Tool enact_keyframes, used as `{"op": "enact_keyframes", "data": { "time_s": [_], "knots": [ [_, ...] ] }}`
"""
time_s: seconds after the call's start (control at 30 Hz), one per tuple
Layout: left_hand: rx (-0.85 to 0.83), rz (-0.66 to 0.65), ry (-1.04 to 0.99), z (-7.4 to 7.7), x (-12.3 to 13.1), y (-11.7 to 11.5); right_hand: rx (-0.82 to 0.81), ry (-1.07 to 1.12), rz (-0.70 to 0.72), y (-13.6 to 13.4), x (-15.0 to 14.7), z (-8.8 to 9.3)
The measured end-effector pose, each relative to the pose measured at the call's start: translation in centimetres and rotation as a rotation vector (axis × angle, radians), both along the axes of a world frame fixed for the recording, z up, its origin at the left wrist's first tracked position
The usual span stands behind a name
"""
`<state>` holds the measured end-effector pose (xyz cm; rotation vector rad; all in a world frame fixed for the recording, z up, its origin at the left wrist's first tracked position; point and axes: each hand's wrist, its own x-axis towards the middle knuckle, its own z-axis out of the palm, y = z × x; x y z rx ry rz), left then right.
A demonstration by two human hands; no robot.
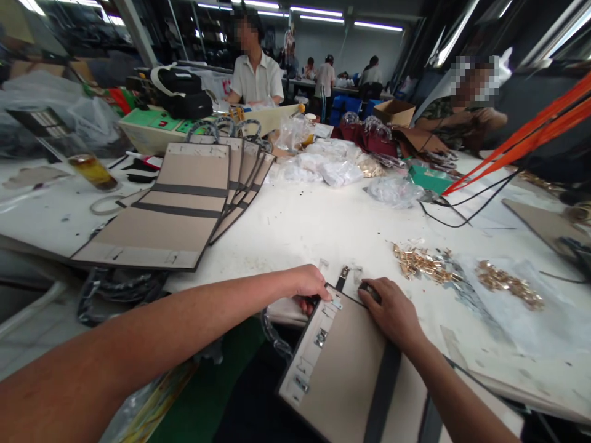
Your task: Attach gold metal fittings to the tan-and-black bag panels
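Note:
A beige bag panel (351, 375) with dark straps and a black edge lies at the near edge of the white table (323, 227), partly overhanging it. My left hand (307, 286) curls around the panel's far left corner, fingers wrapped over the edge. My right hand (392, 311) rests closed on the panel's top edge, beside a small dark strap tab (342, 278); what its fingertips pinch is hidden. Small metal fittings (320, 337) sit along the panel's left side.
A fanned stack of finished beige panels (180, 203) lies to the left. Heaps of gold metal hardware (425, 263) and a bag of more gold pieces (508, 284) lie to the right. Plastic bags, black cables, orange straps and seated people fill the far side.

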<state>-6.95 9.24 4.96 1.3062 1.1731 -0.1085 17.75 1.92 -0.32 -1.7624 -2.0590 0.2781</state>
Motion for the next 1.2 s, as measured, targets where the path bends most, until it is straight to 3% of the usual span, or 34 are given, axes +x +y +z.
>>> {"op": "enact_keyframes", "data": {
  "time_s": [0.1,0.27,0.37,0.53,0.67,0.77,0.9,1.1,1.2],
  "knots": [
    [-0.006,-0.001,-0.004,0.0,0.0,0.0,0.031,0.094,-0.087,0.5,0.4,0.3],
    [-0.02,-0.002,-0.002,-0.2,0.0,0.2,0.183,0.708,-0.341,-0.1,0.4,3.2],
    [-0.02,-0.005,0.004,-0.3,0.1,0.3,0.229,0.881,-0.4,-0.9,-1.6,5.1],
    [0.004,0.003,0.017,-0.6,0.2,0.4,0.325,1.218,-0.242,-1.0,-5.9,7.3],
    [0.001,0.009,0.022,-0.8,0.3,0.5,0.277,1.51,-0.109,-0.7,-7.6,8.0],
    [-0.001,0.01,0.014,-1.0,0.3,0.5,0.309,1.531,-0.031,-0.3,-8.4,7.0],
    [0.015,0.009,0.011,-0.9,0.2,0.5,0.202,1.423,-0.032,0.6,-9.7,5.3],
    [0.009,0.008,-0.002,-0.9,0.1,0.4,0.185,1.318,0.067,0.9,-9.5,6.5],
    [0.01,0.005,-0.006,-1.0,0.0,0.4,0.103,1.201,0.07,0.7,-9.5,6.2]
  ]
}}
